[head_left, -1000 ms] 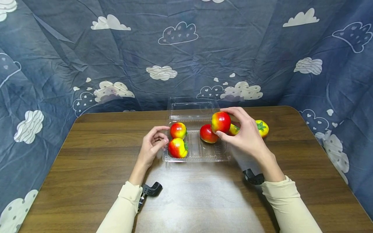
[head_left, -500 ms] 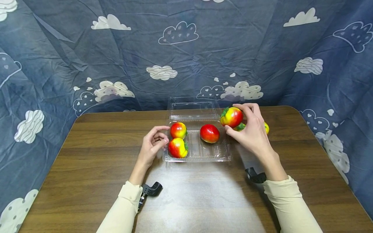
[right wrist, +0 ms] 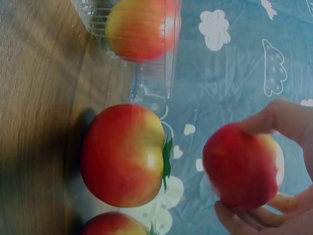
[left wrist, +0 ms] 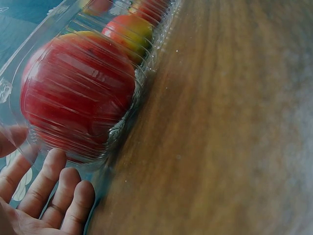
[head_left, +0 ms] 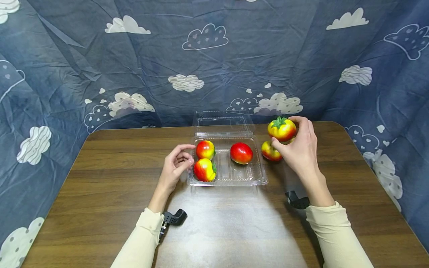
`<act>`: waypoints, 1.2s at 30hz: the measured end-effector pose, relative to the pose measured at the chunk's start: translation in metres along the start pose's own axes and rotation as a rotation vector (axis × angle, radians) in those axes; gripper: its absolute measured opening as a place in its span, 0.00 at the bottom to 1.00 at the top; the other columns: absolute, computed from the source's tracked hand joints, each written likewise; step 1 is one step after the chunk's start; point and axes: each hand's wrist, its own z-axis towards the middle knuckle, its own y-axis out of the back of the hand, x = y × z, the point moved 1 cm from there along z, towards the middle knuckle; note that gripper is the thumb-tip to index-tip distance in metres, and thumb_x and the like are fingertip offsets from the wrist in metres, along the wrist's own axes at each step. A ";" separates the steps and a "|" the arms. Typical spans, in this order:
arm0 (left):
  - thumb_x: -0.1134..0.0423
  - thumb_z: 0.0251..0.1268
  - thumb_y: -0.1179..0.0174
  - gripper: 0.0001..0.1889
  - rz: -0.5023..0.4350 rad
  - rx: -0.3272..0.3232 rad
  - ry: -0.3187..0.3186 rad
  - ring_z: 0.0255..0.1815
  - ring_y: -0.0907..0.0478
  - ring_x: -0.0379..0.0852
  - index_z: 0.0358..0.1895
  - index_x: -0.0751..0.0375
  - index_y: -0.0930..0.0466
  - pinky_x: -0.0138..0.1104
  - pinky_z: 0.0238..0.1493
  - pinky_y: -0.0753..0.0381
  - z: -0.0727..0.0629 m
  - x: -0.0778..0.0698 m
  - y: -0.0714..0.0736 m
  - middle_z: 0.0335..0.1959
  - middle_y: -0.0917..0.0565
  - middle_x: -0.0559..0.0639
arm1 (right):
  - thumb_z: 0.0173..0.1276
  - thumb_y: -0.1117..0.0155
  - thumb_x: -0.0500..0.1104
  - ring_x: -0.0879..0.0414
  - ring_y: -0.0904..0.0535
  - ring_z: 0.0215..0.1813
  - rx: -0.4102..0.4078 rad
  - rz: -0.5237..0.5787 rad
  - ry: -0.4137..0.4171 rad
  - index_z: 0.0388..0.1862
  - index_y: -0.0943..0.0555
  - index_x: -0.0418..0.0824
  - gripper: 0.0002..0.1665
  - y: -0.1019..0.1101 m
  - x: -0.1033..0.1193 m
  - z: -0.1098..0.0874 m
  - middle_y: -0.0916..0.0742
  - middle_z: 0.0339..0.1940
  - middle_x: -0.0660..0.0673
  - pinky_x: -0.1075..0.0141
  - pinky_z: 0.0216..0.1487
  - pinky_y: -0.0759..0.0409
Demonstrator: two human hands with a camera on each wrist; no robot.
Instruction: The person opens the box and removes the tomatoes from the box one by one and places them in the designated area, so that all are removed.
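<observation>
My right hand [head_left: 301, 149] pinches a red-and-yellow tomato [head_left: 280, 129] with a green leafy top, thumb on one side and fingers on the other. It is raised behind and above another tomato [head_left: 270, 152] that lies on the table beside a clear plastic clamshell box [head_left: 228, 183]. One more tomato [right wrist: 115, 225] shows partly in the right wrist view. My left hand [head_left: 175, 165] rests at the box's left edge, fingers loosely bent. Inside the box, two tomatoes stand at the left, the rear one [head_left: 205, 149] and the front one [head_left: 204, 170]; a redder fruit [head_left: 241, 153] lies toward the right.
The box's clear lid [head_left: 222, 124] is swung up at the back. A brown wooden table [head_left: 110, 193] lies beneath, its far edge near a blue cloud-patterned curtain [head_left: 214, 67].
My right hand has carried the tomato from above the box's right part to the right and back, turning its green top upward. The left hand has stayed in place.
</observation>
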 end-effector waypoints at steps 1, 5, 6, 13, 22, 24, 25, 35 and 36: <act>0.76 0.66 0.39 0.22 0.000 0.000 0.000 0.29 0.20 0.48 0.63 0.66 0.21 0.31 0.31 0.16 0.000 0.000 0.000 0.33 0.19 0.61 | 0.52 0.19 0.40 0.35 0.24 0.60 0.003 -0.004 -0.021 0.65 0.29 0.30 0.43 0.001 -0.001 0.000 0.21 0.57 0.31 0.42 0.65 0.25; 0.76 0.67 0.38 0.22 -0.002 -0.003 -0.001 0.28 0.20 0.48 0.63 0.66 0.21 0.31 0.30 0.16 0.000 0.000 0.000 0.33 0.19 0.59 | 0.53 0.20 0.39 0.34 0.24 0.62 0.004 -0.008 -0.073 0.66 0.31 0.30 0.44 0.005 -0.004 0.002 0.21 0.59 0.31 0.40 0.69 0.26; 0.76 0.67 0.38 0.22 -0.003 -0.003 -0.002 0.28 0.20 0.48 0.63 0.66 0.21 0.31 0.30 0.16 0.000 0.000 0.000 0.33 0.18 0.58 | 0.53 0.20 0.39 0.34 0.24 0.62 -0.001 -0.008 -0.078 0.66 0.31 0.31 0.44 0.006 -0.005 0.002 0.21 0.59 0.30 0.40 0.69 0.26; 0.76 0.66 0.38 0.22 -0.004 -0.001 -0.003 0.27 0.20 0.45 0.63 0.67 0.21 0.30 0.30 0.16 0.000 0.000 -0.001 0.33 0.18 0.57 | 0.55 0.20 0.42 0.33 0.29 0.65 -0.024 -0.048 -0.105 0.71 0.28 0.30 0.46 0.009 -0.015 0.004 0.24 0.62 0.28 0.39 0.68 0.29; 0.76 0.66 0.39 0.22 -0.004 0.000 -0.002 0.27 0.20 0.46 0.63 0.66 0.21 0.31 0.30 0.16 0.001 0.000 0.000 0.33 0.19 0.59 | 0.56 0.19 0.45 0.35 0.30 0.64 -0.056 -0.044 -0.165 0.66 0.27 0.31 0.42 0.014 -0.025 0.006 0.25 0.60 0.30 0.41 0.66 0.31; 0.76 0.67 0.38 0.22 -0.003 0.001 -0.003 0.27 0.20 0.46 0.64 0.66 0.21 0.31 0.30 0.16 0.001 0.000 0.000 0.33 0.19 0.59 | 0.57 0.19 0.45 0.35 0.29 0.64 -0.066 -0.043 -0.182 0.67 0.28 0.31 0.43 0.016 -0.027 0.007 0.25 0.60 0.30 0.41 0.66 0.31; 0.76 0.67 0.38 0.22 -0.002 0.001 -0.003 0.27 0.20 0.46 0.64 0.66 0.21 0.31 0.30 0.16 0.001 0.000 0.000 0.33 0.19 0.59 | 0.57 0.19 0.45 0.34 0.29 0.65 -0.066 -0.044 -0.192 0.67 0.29 0.31 0.44 0.017 -0.028 0.007 0.25 0.61 0.30 0.41 0.66 0.31; 0.76 0.67 0.38 0.22 -0.001 -0.001 0.004 0.28 0.20 0.51 0.63 0.66 0.21 0.33 0.29 0.16 0.001 0.000 0.000 0.33 0.18 0.59 | 0.59 0.21 0.44 0.33 0.28 0.66 -0.055 -0.061 -0.235 0.72 0.31 0.32 0.46 0.025 -0.043 0.011 0.23 0.63 0.29 0.39 0.70 0.33; 0.76 0.67 0.38 0.22 0.000 0.000 0.004 0.28 0.21 0.51 0.63 0.66 0.21 0.33 0.29 0.16 0.001 0.000 0.000 0.33 0.18 0.59 | 0.59 0.21 0.44 0.33 0.29 0.67 -0.053 -0.064 -0.235 0.73 0.31 0.33 0.46 0.027 -0.045 0.011 0.23 0.63 0.28 0.39 0.71 0.34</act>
